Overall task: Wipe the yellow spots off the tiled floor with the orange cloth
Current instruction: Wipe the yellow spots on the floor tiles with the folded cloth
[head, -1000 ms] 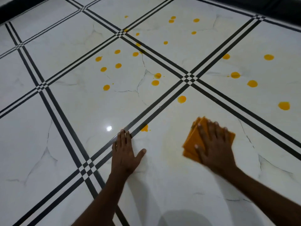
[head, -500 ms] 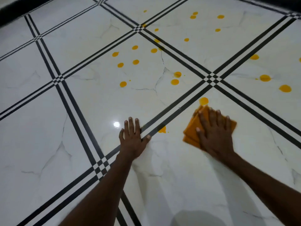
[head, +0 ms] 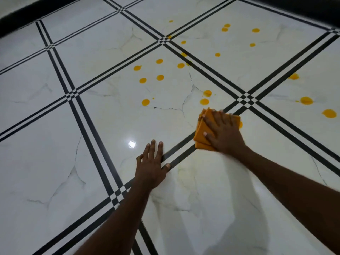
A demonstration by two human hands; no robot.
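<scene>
My right hand [head: 223,133] lies flat on the folded orange cloth [head: 201,130] and presses it onto the white tiled floor [head: 110,116], across a black double grout line. A yellow spot [head: 240,124] peeks out at the cloth's right edge. My left hand [head: 151,165] rests flat on the floor to the left, fingers spread, holding nothing. Several yellow spots lie beyond the cloth: two close ahead [head: 204,101], a cluster on the middle tile [head: 160,77], more on the far tile [head: 224,29] and on the right tile [head: 306,100].
Black double lines cross the floor diagonally and meet at checkered crossings [head: 244,99]. A dark skirting [head: 16,17] borders the floor at the far left and along the top right. A bright light reflection [head: 132,143] shines near my left hand.
My right hand has pushed the cloth forward and left over the grout line. The spot beside my left hand is gone, and the one ahead of the cloth now shows at its right edge.
</scene>
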